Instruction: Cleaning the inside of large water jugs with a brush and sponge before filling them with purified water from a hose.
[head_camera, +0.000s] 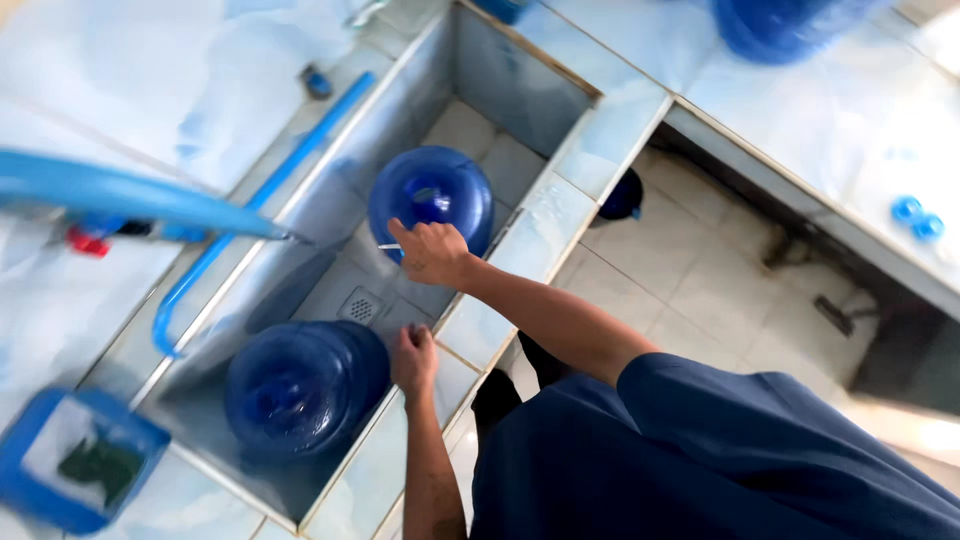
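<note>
Head view, looking steeply down into a tiled trough (520, 235), pale glossy tiles, rim running diagonally, a square metal drain grate (361, 306) in its floor. Two big blue translucent plastic jugs stand in the trough: far jug (432, 195), round-shouldered, neck up toward camera; near jug (300, 385), ribbed, tipped somewhat toward the wall. Right hand (432, 250) reaches over the rim to the far jug, fingers curled at its near shoulder, pinching what looks like a thin pale stick; the grip is narrow, and whether the hand presses the jug cannot be told. Left hand (414, 360) rests at the rim, just beside the near jug's right flank, fingers bent; whether it holds anything cannot be told. Blue hose (250, 205) runs along the left wall ledge and curves back; a thicker blue pipe (120, 195), blurred, crosses the left foreground. Blue rectangular tub (75, 460) with something dark green inside, bottom left. Third blue jug (780, 25) on the counter, top right; two small blue caps (917, 217) farther right. Dark blue sleeve (720, 440) fills the lower right.
</note>
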